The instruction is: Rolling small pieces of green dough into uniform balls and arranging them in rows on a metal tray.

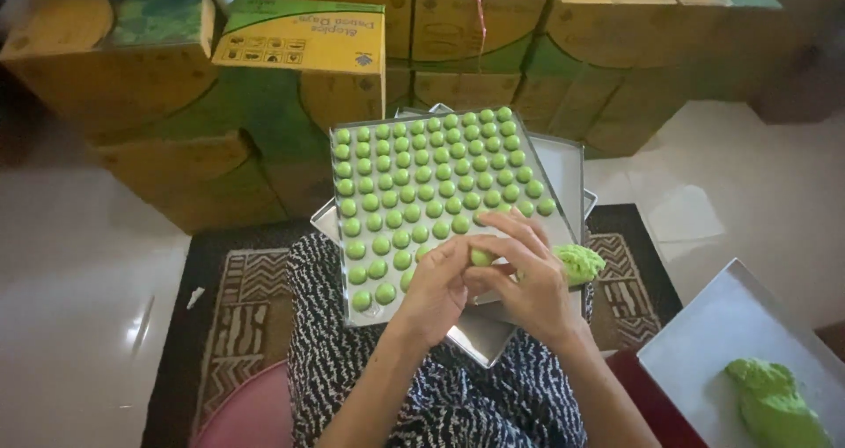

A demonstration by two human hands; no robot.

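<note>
- Left hand and right hand meet over the near edge of the metal tray, fingers pinching one small green dough ball between them.
- Right palm also cups a dough lump — it could slip onto the filled rows, denting balls.
- Behind the tray: stacked yellow-and-green cartons, rectangular, labels facing up.

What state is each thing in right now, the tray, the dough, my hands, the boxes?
Metal tray: on the lap, mostly filled with rows of green balls.
Small green ball: pinched between both hands.
Left hand: fingers closed on the ball.
Right hand: cupping a dough lump.
Second tray: holds a large green dough mass.
Cardboard boxes: stacked, closed.
</note>
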